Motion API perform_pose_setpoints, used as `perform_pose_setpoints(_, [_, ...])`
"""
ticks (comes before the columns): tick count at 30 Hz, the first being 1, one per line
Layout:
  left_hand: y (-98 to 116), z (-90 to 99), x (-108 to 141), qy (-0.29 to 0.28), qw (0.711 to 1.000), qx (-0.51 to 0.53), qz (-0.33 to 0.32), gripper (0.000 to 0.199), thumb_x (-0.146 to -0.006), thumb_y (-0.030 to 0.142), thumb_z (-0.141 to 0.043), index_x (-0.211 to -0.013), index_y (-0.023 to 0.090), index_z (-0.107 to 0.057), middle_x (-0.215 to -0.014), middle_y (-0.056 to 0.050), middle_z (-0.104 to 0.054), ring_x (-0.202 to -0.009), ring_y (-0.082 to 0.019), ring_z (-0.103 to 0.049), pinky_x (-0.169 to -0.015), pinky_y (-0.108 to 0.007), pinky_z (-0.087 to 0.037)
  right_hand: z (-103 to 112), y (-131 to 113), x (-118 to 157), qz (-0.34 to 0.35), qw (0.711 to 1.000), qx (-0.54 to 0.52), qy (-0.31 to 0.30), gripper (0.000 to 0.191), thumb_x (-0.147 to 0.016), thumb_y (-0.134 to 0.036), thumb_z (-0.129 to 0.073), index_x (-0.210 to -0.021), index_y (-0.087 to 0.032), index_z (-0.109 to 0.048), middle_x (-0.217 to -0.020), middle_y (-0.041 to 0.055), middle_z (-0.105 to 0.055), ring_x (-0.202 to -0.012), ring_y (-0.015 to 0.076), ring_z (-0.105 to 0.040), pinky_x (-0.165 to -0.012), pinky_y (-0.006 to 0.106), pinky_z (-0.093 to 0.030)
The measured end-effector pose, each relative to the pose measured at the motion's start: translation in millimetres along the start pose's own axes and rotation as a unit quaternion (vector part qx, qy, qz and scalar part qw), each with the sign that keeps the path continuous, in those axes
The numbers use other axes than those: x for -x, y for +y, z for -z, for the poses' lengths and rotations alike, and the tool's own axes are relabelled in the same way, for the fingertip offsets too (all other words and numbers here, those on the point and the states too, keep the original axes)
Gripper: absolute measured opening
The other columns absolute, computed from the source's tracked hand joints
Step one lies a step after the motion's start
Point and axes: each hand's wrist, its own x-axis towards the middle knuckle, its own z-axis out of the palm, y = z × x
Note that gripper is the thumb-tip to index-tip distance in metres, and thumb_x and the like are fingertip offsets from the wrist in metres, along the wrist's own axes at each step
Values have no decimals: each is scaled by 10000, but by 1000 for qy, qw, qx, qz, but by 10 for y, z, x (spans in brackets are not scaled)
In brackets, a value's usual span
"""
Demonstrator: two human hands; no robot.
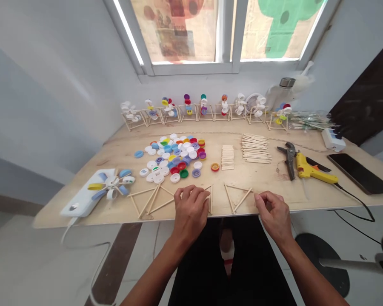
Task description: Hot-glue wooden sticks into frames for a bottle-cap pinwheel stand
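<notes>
My left hand (pixel 191 208) lies over a triangle of thin wooden sticks (pixel 211 199) at the table's front edge, its fingers bent down onto it and hiding much of it. My right hand (pixel 272 212) is closed in a pinch, thumb against forefinger, beside the tip of another stick triangle (pixel 230 199). Whatever it pinches, if anything, is too small to see. Left of my hands, more joined sticks (pixel 151 199) lie flat. Behind are a bundle of short sticks (pixel 227 157) and a pile of longer sticks (pixel 255 148).
Many coloured bottle caps (pixel 175 155) spread across the middle left. A cap wheel (pixel 111 182) rests on a white power strip (pixel 86 197). Rightward lie pliers (pixel 289 159), a yellow glue gun (pixel 315 171) and a phone (pixel 362 172). Several stick-and-cap models (pixel 188 108) line the wall.
</notes>
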Motion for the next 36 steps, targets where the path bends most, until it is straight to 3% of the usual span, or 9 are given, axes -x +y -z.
perform_pose_setpoints(6, [32,-82,-50,40,998,22,-31,149,-847,146,-507,-886,217,-632,-896,-40,-692,-948,-225,-577,-906,-433,-330,229,301,-427,57,993,80,65,212,-864,-363,-481,-773,-206,-592,-753,23,-653,-745,178,-578,-787,321,-365])
perform_pose_setpoints(13, [-9,-190,-76,90,995,25,-22,149,-839,155,-516,-911,216,-631,-880,-47,-694,-951,-236,-578,-903,-436,-343,147,460,-1021,116,950,279,-84,220,-861,-236,-454,-945,-185,-651,-983,90,-672,-919,225,-556,-768,327,-324])
perform_pose_setpoints(16, [-16,-215,-65,104,994,23,-14,140,-840,162,-519,-911,211,-629,-895,-52,-696,-967,-244,-572,-911,-438,-344,65,462,-1167,122,937,307,-113,229,-863,-213,-450,-979,-178,-644,-1002,104,-664,-952,230,-533,-773,328,-308])
perform_pose_setpoints(23, [-31,-245,-30,134,991,14,-12,160,-830,137,-524,-927,211,-628,-876,-56,-701,-963,-250,-584,-928,-461,-356,-4,479,-1343,137,919,336,-152,221,-892,-215,-421,-855,-168,-634,-932,105,-657,-923,239,-515,-751,343,-273])
perform_pose_setpoints(29, [-26,-250,-29,145,989,-1,-17,169,-821,122,-530,-937,208,-617,-884,-58,-701,-958,-251,-585,-923,-465,-367,21,452,-1420,149,907,345,-191,171,-869,-209,-467,-932,-169,-621,-994,104,-651,-944,229,-530,-752,329,-269])
perform_pose_setpoints(36, [-15,-244,-34,150,988,-15,-21,164,-821,114,-529,-935,207,-601,-884,-58,-697,-957,-254,-579,-914,-455,-364,78,374,-1533,155,892,341,-252,146,-853,-180,-465,-830,-177,-610,-928,84,-675,-907,215,-555,-729,311,-268])
